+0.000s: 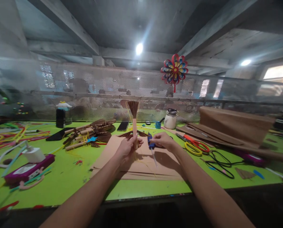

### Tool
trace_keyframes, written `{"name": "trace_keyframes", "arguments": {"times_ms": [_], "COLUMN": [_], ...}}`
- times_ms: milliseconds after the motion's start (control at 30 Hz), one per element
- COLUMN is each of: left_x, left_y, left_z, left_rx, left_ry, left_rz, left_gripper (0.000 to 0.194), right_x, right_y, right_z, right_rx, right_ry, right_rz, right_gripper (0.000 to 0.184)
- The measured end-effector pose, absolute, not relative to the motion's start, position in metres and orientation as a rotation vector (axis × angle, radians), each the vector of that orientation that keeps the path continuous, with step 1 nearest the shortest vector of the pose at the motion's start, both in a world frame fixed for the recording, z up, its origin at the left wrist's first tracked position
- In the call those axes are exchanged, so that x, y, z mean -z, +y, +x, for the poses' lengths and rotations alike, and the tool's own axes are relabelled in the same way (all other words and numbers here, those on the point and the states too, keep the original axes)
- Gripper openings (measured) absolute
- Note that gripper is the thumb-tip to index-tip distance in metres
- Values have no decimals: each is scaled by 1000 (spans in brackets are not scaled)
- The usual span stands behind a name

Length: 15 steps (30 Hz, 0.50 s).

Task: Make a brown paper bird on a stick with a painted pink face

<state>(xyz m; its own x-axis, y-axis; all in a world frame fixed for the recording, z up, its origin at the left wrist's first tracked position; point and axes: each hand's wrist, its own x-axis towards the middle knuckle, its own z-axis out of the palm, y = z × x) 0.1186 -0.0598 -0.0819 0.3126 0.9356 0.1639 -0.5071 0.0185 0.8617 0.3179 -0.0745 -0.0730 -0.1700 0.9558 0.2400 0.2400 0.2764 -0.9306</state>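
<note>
My left hand (pixel 129 146) is closed round the lower handle of a small paper broom (pixel 134 125), held upright with its dark brown bristles fanning out at the top. Thin yellow string trails down from it. In my right hand (pixel 163 141) is a blue hot glue gun (pixel 150 141), a pale glue stick (pixel 154 157) poking from its end towards me. The gun is just right of the broom, apart from it. Below both hands lie stacked brown paper sheets (pixel 132 169). More dark bristles spread on the paper behind my hands.
Several finished-looking brooms (pixel 84 134) are heaped at the left, beyond a purple power strip (pixel 29 169) with a white plug. At right lie scissors (pixel 195 146), a black cable (pixel 223 164) and large brown paper (pixel 236 126). A white jug (pixel 171 118) and a phone (pixel 122 126) stand farther back.
</note>
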Motion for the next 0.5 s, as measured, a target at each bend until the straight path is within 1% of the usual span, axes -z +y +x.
{"name": "trace_keyframes", "arguments": {"times_ms": [100, 200, 300, 433, 500], "left_x": [81, 80, 80, 81, 82], "left_y": [-60, -60, -58, -55, -54], "left_z": [119, 118, 117, 118, 119], "left_rx": [-1212, -1194, -1160, -1128, -1123], "left_ry": [525, 514, 493, 476, 481], "left_rz": [1011, 1026, 1044, 1051, 1046], "left_gripper": [10, 9, 7, 11, 12], "right_x": [77, 81, 84, 85, 86], "right_y": [-70, -69, -70, -75, -76], "right_z": [316, 311, 304, 298, 296], "right_rx": [-914, -947, -1025, -1076, -1091], "right_ry": [-1471, -1407, -1418, -1500, -1542], "right_rz": [-1086, -1043, -1022, -1007, -1005], "right_gripper": [31, 33, 36, 29, 29]}}
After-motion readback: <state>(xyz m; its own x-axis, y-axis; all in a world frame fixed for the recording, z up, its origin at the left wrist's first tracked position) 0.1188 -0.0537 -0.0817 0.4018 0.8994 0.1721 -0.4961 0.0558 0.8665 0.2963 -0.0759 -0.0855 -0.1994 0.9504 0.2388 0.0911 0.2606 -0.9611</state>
